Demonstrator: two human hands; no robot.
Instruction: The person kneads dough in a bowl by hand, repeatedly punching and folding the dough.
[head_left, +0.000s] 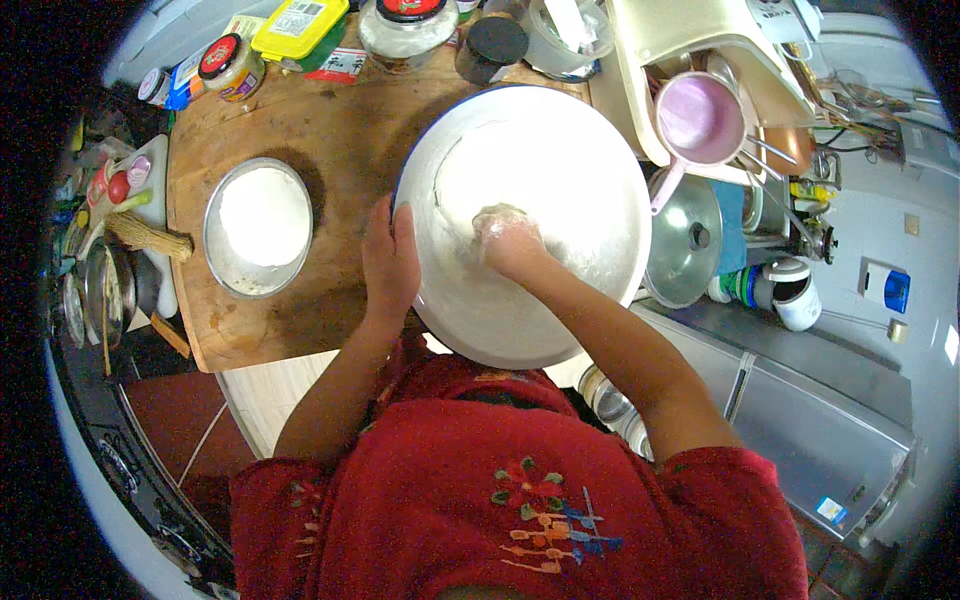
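A large white enamel basin with a blue rim stands at the front edge of the wooden board. White flour lies inside it. My right hand, dusted with flour, is down in the basin at the flour's near side; its fingers are bent, and what lies under them is hidden. My left hand rests upright against the basin's left outer wall, its thumb by the rim. To the left, a smaller metal bowl holds more white flour.
Along the wooden board's far edge stand jars and a yellow-lidded box. At right are a pink saucepan and a pot lid. A chopping board with vegetables lies at left.
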